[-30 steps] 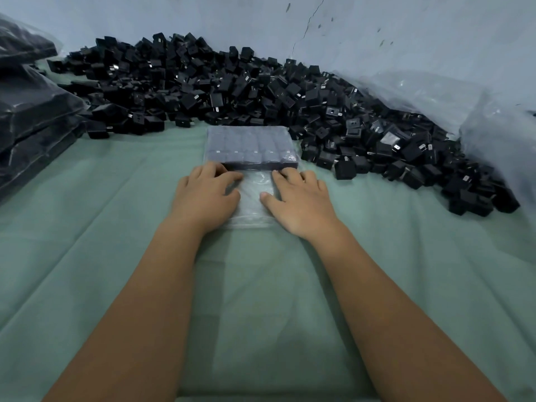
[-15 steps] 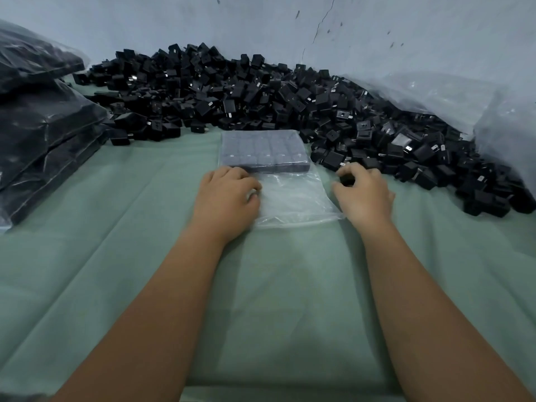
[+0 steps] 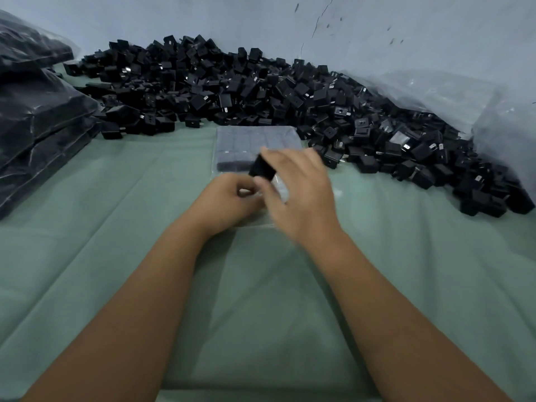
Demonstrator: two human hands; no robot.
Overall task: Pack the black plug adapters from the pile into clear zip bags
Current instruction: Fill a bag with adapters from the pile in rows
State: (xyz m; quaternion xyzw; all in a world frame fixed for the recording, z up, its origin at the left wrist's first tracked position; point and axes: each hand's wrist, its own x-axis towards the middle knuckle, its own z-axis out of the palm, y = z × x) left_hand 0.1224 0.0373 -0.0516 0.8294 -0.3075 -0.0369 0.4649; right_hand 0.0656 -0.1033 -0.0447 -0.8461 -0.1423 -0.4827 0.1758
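Your right hand (image 3: 301, 192) grips one black adapter (image 3: 262, 169) just above the clear zip bag (image 3: 255, 146) (partly filled), while your left hand (image 3: 229, 198) pinches the bag's near edge; the pile (image 3: 261, 91) lies beyond your fingers.

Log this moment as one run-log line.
right hand: holds adapter | left hand: at zip bag mouth | bag: partly filled | pile: remains

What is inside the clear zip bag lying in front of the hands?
The clear zip bag holds black plug adapters laid in neat rows at its far end. The right hand, gripping one adapter, and the left hand cover the near end, so its contents are hidden.
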